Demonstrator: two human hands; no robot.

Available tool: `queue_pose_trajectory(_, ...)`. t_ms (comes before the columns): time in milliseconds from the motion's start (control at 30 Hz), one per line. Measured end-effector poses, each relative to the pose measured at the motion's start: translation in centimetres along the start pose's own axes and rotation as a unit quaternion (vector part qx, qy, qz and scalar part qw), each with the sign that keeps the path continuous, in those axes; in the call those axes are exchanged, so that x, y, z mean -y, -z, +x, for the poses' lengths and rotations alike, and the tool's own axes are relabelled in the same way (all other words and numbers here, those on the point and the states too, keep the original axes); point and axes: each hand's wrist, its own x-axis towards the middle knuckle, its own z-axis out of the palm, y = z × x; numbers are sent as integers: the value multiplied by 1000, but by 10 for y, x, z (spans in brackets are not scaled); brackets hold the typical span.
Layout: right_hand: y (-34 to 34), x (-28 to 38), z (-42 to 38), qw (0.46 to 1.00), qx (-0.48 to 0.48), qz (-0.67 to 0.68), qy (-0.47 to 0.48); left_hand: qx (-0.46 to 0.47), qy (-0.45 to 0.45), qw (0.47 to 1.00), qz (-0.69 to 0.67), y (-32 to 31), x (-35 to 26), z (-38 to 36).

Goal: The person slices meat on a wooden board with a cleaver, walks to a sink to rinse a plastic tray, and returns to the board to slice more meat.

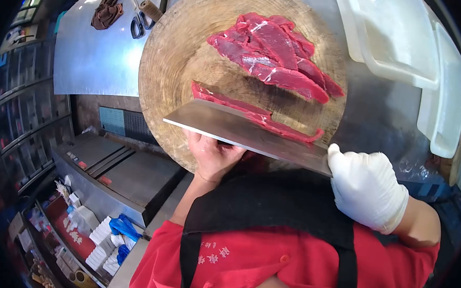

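Observation:
My right hand [368,186], in a white glove, is closed around the handle end of a wide cleaver [247,134]. The blade slants across the near side of a round wooden chopping board [169,61]. Against its far side lie long, thin strips of raw red meat [243,108]. My bare left hand [211,156] is at the board's near edge, just below the blade; its fingertips are hidden behind the steel, and whatever they touch is not visible. Farther back on the board rests a pile of raw meat slices [273,51] with white streaks.
White plastic tubs [400,43] stand at the right on the metal table. Scissors [139,19], a twine spool [151,11] and a brown cloth [109,10] lie at the upper left. White boxes and blue plastic bags [124,227] fill a lower-left shelf.

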Motion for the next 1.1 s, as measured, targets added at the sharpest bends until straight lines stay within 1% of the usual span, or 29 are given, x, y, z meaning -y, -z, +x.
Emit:
queue_pose_trajectory(100, 1, 0, 1, 1000, 8, -19, 8, 2, 16, 1000, -15, -2, 6, -5)
queue_pose_trajectory(133, 0, -1, 5, 1000, 13, -18, 11, 8, -2, 1000, -28, -1, 7, -5)
queue_pose_trajectory(167, -1, 0, 10, 999, -22, -16, 28, 13, -21, 999, -41, 0, 8, -4)
queue_pose_trajectory(200, -1, 0, 16, 997, -59, -15, 45, 13, -17, 999, -40, 0, 3, -5)
queue_pose_trajectory(233, 2, 0, 21, 997, -57, -15, 47, -6, 125, 962, -242, -1, -7, -6)
queue_pose_trajectory(267, 7, 0, 27, 997, -48, -21, 61, -26, 258, 865, -429, -1, -11, -8)
queue_pose_trajectory(300, 10, 1, 34, 996, -39, -28, 75, -28, 260, 863, -431, -3, -4, -13)
queue_pose_trajectory(367, 13, 9, 48, 997, -30, -19, 67, -38, 240, 852, -463, -10, 15, -29)
queue_pose_trajectory(400, 13, 13, 57, 998, -25, -7, 58, 0, 366, 730, -577, -1, 14, -36)
queue_pose_trajectory(433, 14, 19, 72, 998, -22, -11, 55, 0, 366, 727, -581, -1, 12, -25)
queue_pose_trajectory(467, 12, 23, 89, 998, -20, 34, 57, -8, 196, 915, -351, -1, 5, -10)
queue_pose_trajectory(500, 11, 28, 105, 995, -19, 81, 56, -16, 1, 997, -80, -2, 2, 0)
queue_pose_trajectory(567, 17, 42, 126, 988, -32, 130, 75, -66, -48, 996, -35, -7, 2, 10)
queue_pose_trajectory(633, 19, 40, 128, 989, -7, 130, 66, -64, -3, 998, 6, -4, -9, 18)
queue_pose_trajectory(667, 21, 39, 122, 993, -16, 66, 93, -75, -6, 997, -6, -3, -12, 22)
queue_pose_trajectory(700, 20, 36, 111, 994, -22, 60, 92, -78, -24, 997, -1, -2, -10, 20)
queue_pose_trajectory(767, 14, 18, 81, 999, 24, 38, 25, -86, -15, 996, 7, -3, -7, 14)
queue_pose_trajectory(800, 10, 2, 72, 999, -6, 34, 18, -62, -5, 998, -10, 0, -10, 17)
queue_pose_trajectory(833, 6, -13, 67, 999, -36, 30, 12, -72, -9, 997, -4, 0, -12, 18)
queue_pose_trajectory(867, -5, -17, 62, 995, -94, 30, 24, -67, -9, 998, 0, 0, -12, 15)
queue_pose_trajectory(900, -5, -15, 59, 994, -101, 32, 23, -63, -14, 998, 4, -2, -11, 14)
queue_pose_trajectory(933, -4, -10, 57, 990, -130, 43, 24, -59, -21, 998, 8, -2, -11, 13)
queue_pose_trajectory(967, -1, -7, 55, 986, -157, 52, 28, -79, -26, 997, 9, -2, -12, 12)
queue_pose_trajectory(1000, 4, -2, 46, 984, -159, 73, 40, -100, -28, 995, 11, -3, -12, 12)
queue_pose_trajectory(1033, 4, 1, 37, 986, -146, 76, 41, -95, -31, 995, 14, -3, -12, 12)
queue_pose_trajectory(1100, 5, 8, 19, 989, -102, 105, 19, -96, -64, 993, 23, -2, -8, 11)
